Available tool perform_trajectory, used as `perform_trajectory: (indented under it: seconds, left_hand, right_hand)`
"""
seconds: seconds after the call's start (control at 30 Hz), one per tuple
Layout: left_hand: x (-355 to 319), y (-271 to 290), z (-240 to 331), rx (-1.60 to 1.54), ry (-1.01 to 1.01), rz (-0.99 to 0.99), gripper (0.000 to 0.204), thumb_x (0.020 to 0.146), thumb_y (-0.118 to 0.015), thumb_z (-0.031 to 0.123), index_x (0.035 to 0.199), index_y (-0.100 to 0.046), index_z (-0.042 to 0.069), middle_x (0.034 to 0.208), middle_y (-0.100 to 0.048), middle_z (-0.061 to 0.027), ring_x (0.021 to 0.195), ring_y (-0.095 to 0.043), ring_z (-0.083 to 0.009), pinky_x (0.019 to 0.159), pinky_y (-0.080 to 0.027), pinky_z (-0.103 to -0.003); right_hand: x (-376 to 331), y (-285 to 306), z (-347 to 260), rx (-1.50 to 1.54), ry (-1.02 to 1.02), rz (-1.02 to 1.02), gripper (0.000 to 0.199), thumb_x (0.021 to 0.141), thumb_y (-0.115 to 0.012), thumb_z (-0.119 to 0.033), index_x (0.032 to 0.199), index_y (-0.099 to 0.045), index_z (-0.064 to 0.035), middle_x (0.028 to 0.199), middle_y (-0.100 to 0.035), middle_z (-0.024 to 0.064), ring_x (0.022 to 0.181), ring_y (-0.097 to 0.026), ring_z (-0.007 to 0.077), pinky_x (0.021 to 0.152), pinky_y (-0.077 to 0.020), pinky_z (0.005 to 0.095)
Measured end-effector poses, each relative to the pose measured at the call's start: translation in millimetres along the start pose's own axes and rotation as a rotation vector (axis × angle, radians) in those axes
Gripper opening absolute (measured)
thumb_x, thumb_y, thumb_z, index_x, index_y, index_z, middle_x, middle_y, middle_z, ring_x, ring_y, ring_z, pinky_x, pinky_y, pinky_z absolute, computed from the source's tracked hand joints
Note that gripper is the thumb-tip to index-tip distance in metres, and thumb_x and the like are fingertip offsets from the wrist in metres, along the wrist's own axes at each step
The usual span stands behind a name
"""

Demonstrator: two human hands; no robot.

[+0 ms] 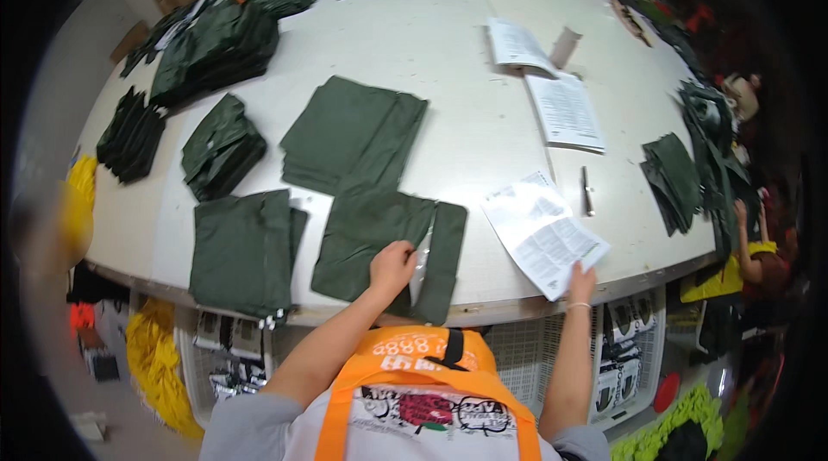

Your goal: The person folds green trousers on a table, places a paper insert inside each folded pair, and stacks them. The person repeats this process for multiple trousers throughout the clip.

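Observation:
My left hand [392, 266] presses on a dark green folded fabric piece [371, 237] lying at the near edge of the white table [466, 142]; a narrow green strip [442, 261] of it hangs over the edge. My right hand [582, 282] pinches the near corner of a printed paper sheet [543, 232] to the right. A flat stack of the same green fabric [349, 133] lies just beyond, and another stack [241, 250] lies to the left.
More green bundles [220, 146] [211, 51] [129, 133] fill the left and far table. Printed sheets [565, 109] [515, 44] and a pen [586, 190] lie right of centre. Green pieces [677, 176] sit at the right edge, where another person [755, 250] works. Crates stand below.

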State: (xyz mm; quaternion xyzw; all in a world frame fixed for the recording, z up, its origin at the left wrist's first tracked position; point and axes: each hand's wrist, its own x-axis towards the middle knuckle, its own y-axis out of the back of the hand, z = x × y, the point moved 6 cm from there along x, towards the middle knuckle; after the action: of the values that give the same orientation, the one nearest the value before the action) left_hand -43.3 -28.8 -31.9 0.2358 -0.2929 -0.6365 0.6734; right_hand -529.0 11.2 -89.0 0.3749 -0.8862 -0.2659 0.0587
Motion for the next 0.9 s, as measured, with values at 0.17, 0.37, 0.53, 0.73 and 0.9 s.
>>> perform_trajectory:
  seconds: [0.17, 0.37, 0.53, 0.73, 0.9]
  left_hand:
    - [-3.2, 26.6, 1.6, 0.059, -0.033, 0.045, 0.021, 0.084, -0.062, 0.022, 0.097, -0.069, 0.007, 0.084, -0.065, -0.0173, 0.075, -0.064, -0.0350, 0.062, -0.051, -0.041]
    - [-9.6, 30.0, 23.3, 0.044, -0.136, 0.054, 0.022, 0.086, -0.061, 0.020, 0.101, -0.069, 0.006, 0.077, -0.065, -0.0169, 0.068, -0.063, -0.0347, 0.058, -0.050, -0.040]
    - [-16.2, 25.6, 38.8, 0.145, -0.202, -0.071, 0.025, 0.087, -0.058, 0.018, 0.108, -0.066, 0.008, 0.074, -0.065, -0.0155, 0.064, -0.063, -0.0320, 0.056, -0.049, -0.040]
    - [-8.4, 26.9, 34.3, 0.158, -0.178, -0.089, 0.027, 0.088, -0.056, 0.018, 0.112, -0.064, 0.008, 0.071, -0.064, -0.0160, 0.064, -0.062, -0.0330, 0.057, -0.049, -0.042]
    - [-1.0, 18.7, 44.5, 0.052, -0.114, -0.039, 0.028, 0.088, -0.056, 0.020, 0.110, -0.065, 0.005, 0.073, -0.064, -0.0190, 0.066, -0.062, -0.0356, 0.060, -0.050, -0.044]
  right_hand:
    - [-44.4, 18.3, -78.9, 0.266, 0.134, -0.460, 0.027, 0.092, -0.057, -0.015, 0.110, -0.058, 0.0056, 0.102, -0.064, 0.0075, 0.088, -0.058, 0.0125, 0.079, -0.0471, 0.0275]
    - [-66.7, -3.9, -79.9, 0.226, -0.090, -0.754, 0.025, 0.092, -0.058, -0.014, 0.108, -0.059, 0.0042, 0.097, -0.065, 0.0063, 0.079, -0.059, 0.0100, 0.070, -0.0481, 0.0246]
    - [-53.5, -63.8, -75.5, 0.197, -0.078, -0.752, 0.023, 0.092, -0.059, -0.015, 0.105, -0.060, 0.0030, 0.096, -0.065, 0.0062, 0.075, -0.058, 0.0102, 0.066, -0.0475, 0.0254]
    - [-51.9, -74.1, -83.8, 0.318, -0.048, -0.686, 0.024, 0.093, -0.058, -0.017, 0.107, -0.060, 0.0019, 0.094, -0.066, 0.0055, 0.075, -0.059, 0.0093, 0.067, -0.0486, 0.0244]
    - [-84.2, -105.9, -95.2, 0.331, -0.072, -0.778, 0.025, 0.093, -0.057, -0.017, 0.109, -0.058, 0.0029, 0.093, -0.066, 0.0062, 0.076, -0.061, 0.0103, 0.067, -0.0503, 0.0252]
